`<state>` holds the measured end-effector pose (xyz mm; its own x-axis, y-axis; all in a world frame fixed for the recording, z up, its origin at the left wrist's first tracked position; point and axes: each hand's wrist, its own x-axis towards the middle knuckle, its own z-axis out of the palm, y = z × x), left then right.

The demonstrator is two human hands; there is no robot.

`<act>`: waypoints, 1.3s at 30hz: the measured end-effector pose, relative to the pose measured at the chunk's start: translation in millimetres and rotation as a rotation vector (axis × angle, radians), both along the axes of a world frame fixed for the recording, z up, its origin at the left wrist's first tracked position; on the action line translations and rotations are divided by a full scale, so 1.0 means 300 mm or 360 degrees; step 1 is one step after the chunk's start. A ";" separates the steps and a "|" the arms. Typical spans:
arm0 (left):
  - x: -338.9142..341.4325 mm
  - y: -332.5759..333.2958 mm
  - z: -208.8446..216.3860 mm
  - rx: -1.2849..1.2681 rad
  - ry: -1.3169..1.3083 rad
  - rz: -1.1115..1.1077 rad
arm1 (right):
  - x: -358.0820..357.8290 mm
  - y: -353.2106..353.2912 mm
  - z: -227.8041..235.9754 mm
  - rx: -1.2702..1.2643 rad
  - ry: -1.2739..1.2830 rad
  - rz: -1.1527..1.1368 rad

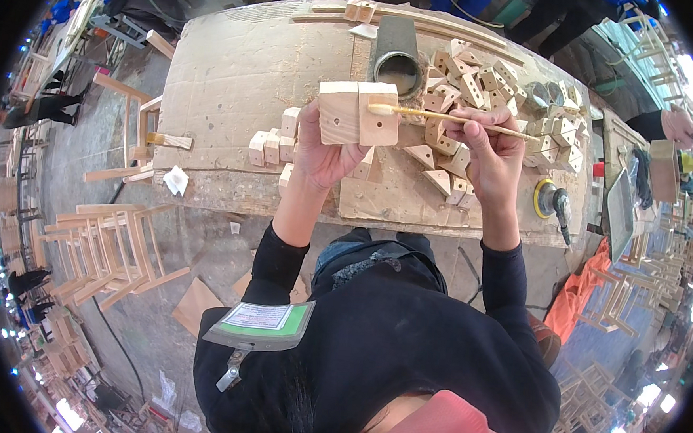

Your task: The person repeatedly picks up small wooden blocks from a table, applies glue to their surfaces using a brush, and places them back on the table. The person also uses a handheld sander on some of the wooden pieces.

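My left hand (324,158) is closed around a pair of pale wooden blocks (340,119), held side by side above the table. Each block has a small hole in the face toward me. My right hand (493,156) pinches a thin wooden brush (456,118). The brush's pale tip lies against the upper part of the right-hand block. Just beyond the blocks, a dark cylindrical pot (396,38) lies tilted, its mouth toward me and something pale inside. Several small drilled blocks (265,147) stand left of my left hand.
A heap of drilled wooden blocks (493,84) covers the table's right side. A sander with a yellow rim (550,199) sits near the front right edge. A flat brush (169,140) lies at the left edge. Wooden chair frames (114,250) stand on the floor at left.
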<state>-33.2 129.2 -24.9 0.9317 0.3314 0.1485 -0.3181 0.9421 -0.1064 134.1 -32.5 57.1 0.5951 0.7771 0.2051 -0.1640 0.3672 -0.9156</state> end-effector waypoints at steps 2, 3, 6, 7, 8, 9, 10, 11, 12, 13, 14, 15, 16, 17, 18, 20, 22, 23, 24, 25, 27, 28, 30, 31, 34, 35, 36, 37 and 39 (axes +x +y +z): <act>-0.001 -0.001 0.001 0.0005 0.0053 0.0028 | 0.000 -0.012 -0.005 0.0019 -0.0011 0.0070; -0.002 -0.002 0.004 0.0008 0.0079 0.0042 | -0.002 -0.016 -0.004 0.0008 -0.0003 0.0072; 0.000 -0.006 0.011 0.0023 -0.0069 -0.0017 | -0.007 -0.027 0.000 -0.0035 0.0032 0.0070; -0.005 -0.005 0.012 0.0061 -0.0040 0.0013 | -0.006 -0.031 -0.003 -0.0056 0.0051 0.0065; -0.013 -0.002 0.013 0.0099 -0.0011 0.0044 | -0.007 -0.034 -0.004 -0.0077 0.0069 0.0061; -0.016 -0.004 0.027 0.0135 0.0018 0.0072 | -0.008 -0.035 -0.003 -0.0041 0.0160 0.0045; -0.012 -0.014 0.041 0.0431 0.0266 0.0316 | -0.011 -0.035 -0.002 -0.0004 0.0250 0.0030; -0.005 -0.032 0.059 0.0726 0.0515 0.0561 | -0.015 -0.036 -0.001 0.0033 0.0340 0.0014; 0.000 -0.051 0.092 0.1020 0.0769 0.0814 | -0.024 -0.034 0.005 0.0039 0.0338 -0.0032; 0.006 -0.065 0.120 0.1285 0.0921 0.1001 | -0.037 -0.033 0.014 0.0043 0.0336 -0.0085; 0.013 -0.078 0.149 0.1550 0.1071 0.1188 | -0.052 -0.032 0.020 0.0047 0.0333 -0.0139; 0.018 -0.092 0.175 0.1821 0.1224 0.1382 | -0.067 -0.031 0.023 0.0033 0.0246 -0.0185; 0.024 -0.103 0.192 0.1809 0.1239 0.1474 | -0.083 -0.028 0.025 0.0019 0.0160 -0.0232; 0.028 -0.111 0.191 0.1873 0.1275 0.1584 | -0.100 -0.026 0.027 0.0004 0.0074 -0.0278; 0.032 -0.117 0.188 0.1932 0.1305 0.1691 | -0.119 -0.023 0.032 0.0004 -0.0007 -0.0312; 0.036 -0.119 0.188 0.2028 0.1367 0.1877 | -0.154 -0.016 0.040 0.0005 -0.0168 -0.0377; 0.038 -0.115 0.190 0.2101 0.1428 0.2040 | -0.174 -0.013 0.034 0.0066 -0.0197 -0.0400; 0.038 -0.112 0.191 0.2126 0.1443 0.2081 | -0.178 -0.011 0.029 0.0097 -0.0211 -0.0410; 0.038 -0.110 0.192 0.2152 0.1460 0.2121 | -0.178 -0.011 0.024 0.0131 -0.0231 -0.0399; 0.037 -0.109 0.193 0.2178 0.1478 0.2161 | -0.177 -0.011 0.020 0.0166 -0.0252 -0.0389; 0.036 -0.110 0.201 0.2183 0.1484 0.2187 | -0.177 -0.011 0.009 0.0203 -0.0265 -0.0372; 0.036 -0.110 0.204 0.2186 0.1486 0.2200 | -0.179 -0.013 0.004 0.0206 -0.0259 -0.0366; 0.032 -0.109 0.206 0.2219 0.1511 0.2219 | -0.183 -0.019 -0.007 0.0192 -0.0267 -0.0335; 0.030 -0.108 0.207 0.2235 0.1522 0.2228 | -0.185 -0.024 -0.012 0.0176 -0.0280 -0.0310; 0.024 -0.101 0.201 0.2247 0.1503 0.2243 | -0.194 -0.033 -0.005 0.0183 -0.0297 -0.0197; 0.023 -0.100 0.203 0.2269 0.1518 0.2265 | -0.196 -0.034 -0.002 0.0193 -0.0298 -0.0153; 0.023 -0.099 0.206 0.2292 0.1532 0.2288 | -0.196 -0.035 -0.004 0.0191 -0.0299 -0.0138; 0.022 -0.099 0.208 0.2314 0.1547 0.2311 | -0.195 -0.036 -0.007 0.0189 -0.0300 -0.0124; 0.022 -0.097 0.208 0.2294 0.1539 0.2288 | -0.196 -0.036 -0.005 0.0168 -0.0270 -0.0096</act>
<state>-26.6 100.1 37.5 0.1663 0.7610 0.6271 -0.1621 -0.6062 0.7786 75.4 -43.3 55.5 0.5899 0.7101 0.3844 0.0142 0.4669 -0.8842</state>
